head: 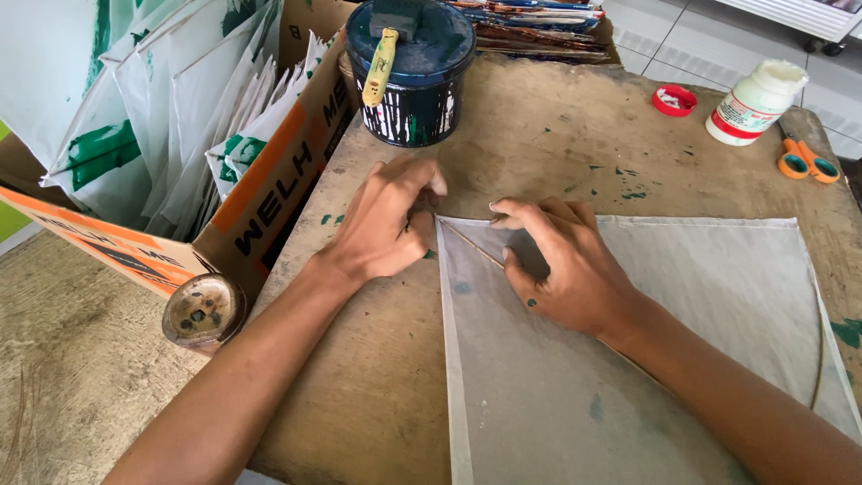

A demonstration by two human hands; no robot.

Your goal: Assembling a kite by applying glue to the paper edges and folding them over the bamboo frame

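Observation:
A thin white paper kite sheet (718, 287) lies flat on a worn wooden board (539, 135), with a thin bamboo stick (471, 244) running from its top-left corner under my right hand. My left hand (386, 220) rests just left of that corner, fingers curled and pinching at the corner's tip. My right hand (561, 265) lies palm down on the sheet, fingers pressing the top edge and the stick. A curved thin stick (819, 350) shows along the sheet's right side.
A dark paint pot (413, 99) with a yellow-handled brush (379, 65) stands behind my hands. A cardboard box (269, 193) of white and green kites is at left, a round tin lid (204, 312) beside it. White glue bottle (752, 103), red cap (674, 101), orange scissors (806, 162) at back right.

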